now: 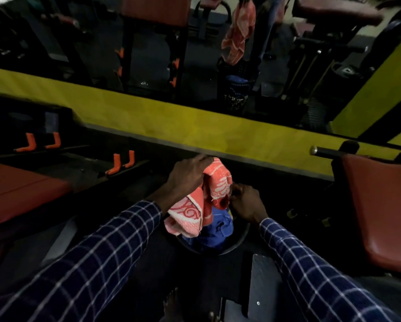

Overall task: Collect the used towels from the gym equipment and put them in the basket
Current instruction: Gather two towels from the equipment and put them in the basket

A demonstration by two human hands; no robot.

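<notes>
**A:** Where is this?

**B:** A dim gym with a dark floor (295, 196). A wall mirror (148, 54) runs along the far side above a yellow band (195, 129). There is a red padded bench (20, 194) on the left and another red pad (381, 205) on the right. Orange hooks (122, 162) stick out of a black rack near the left bench.

**A:** And the basket?

**B:** The black basket (240, 241) stands on the floor just below the band, between the two pads. A blue towel (218, 228) already lies inside it.

**A:** So which step is this?

**B:** I judge it to be the drop. The orange-and-white towel (218, 182) hangs bunched right over the basket, and its lower folds touch the blue one. The left hand (188, 175) grips it from above, fingers curled over the top of the bundle.

**A:** And the other hand?

**B:** The right hand (246, 203) sits beside the towel's lower edge, over the rim, with its fingers bent. I cannot tell whether they pinch the cloth or only brush it.

**A:** What does the next move call for?

**B:** Probably lowering the bundle, letting go, and tucking the loose corner that hangs over the near-left rim inside.
</notes>
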